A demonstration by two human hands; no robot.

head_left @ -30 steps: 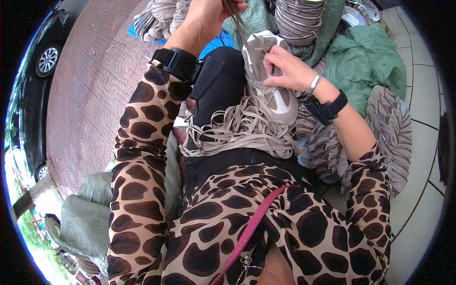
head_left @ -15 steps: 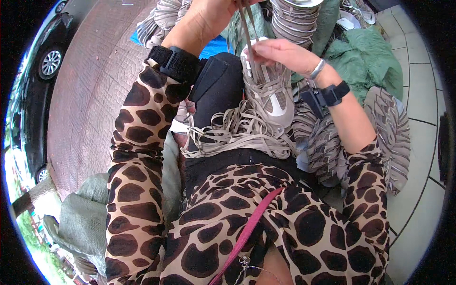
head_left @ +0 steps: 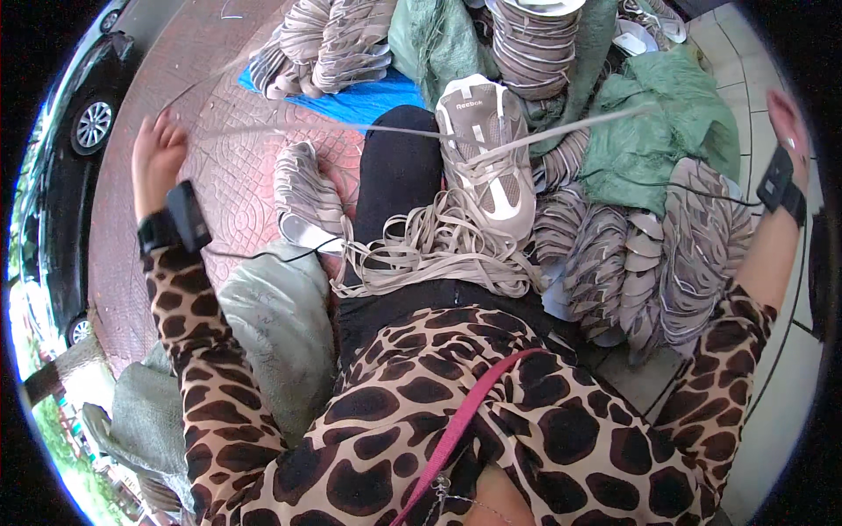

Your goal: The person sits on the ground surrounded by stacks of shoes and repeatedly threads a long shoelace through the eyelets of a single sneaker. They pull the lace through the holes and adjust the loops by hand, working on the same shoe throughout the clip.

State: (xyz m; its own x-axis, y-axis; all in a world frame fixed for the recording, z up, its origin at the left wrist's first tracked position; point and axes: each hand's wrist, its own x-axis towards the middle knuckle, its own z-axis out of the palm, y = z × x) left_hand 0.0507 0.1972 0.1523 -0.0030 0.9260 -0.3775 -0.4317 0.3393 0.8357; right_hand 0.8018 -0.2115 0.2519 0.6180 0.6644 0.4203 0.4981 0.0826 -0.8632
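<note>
both grips on taut lace (head_left: 561,129) through shoe (head_left: 488,145)

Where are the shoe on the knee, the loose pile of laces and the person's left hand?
shoe (head_left: 491,153), head view, on its laced upper.
pile of laces (head_left: 430,250), head view, middle of the heap.
left hand (head_left: 158,158), head view, back of the hand.

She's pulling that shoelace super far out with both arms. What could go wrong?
1. The grey-and-white sneaker only rests on the black-clad knee; a hard tug on the taut grey lace might tip it off.
2. The left hand and right hand are spread wide, so uneven pulling could leave one lace end too short.
3. The loose pile of grey laces on the lap could snag or slide to the ground.
</note>
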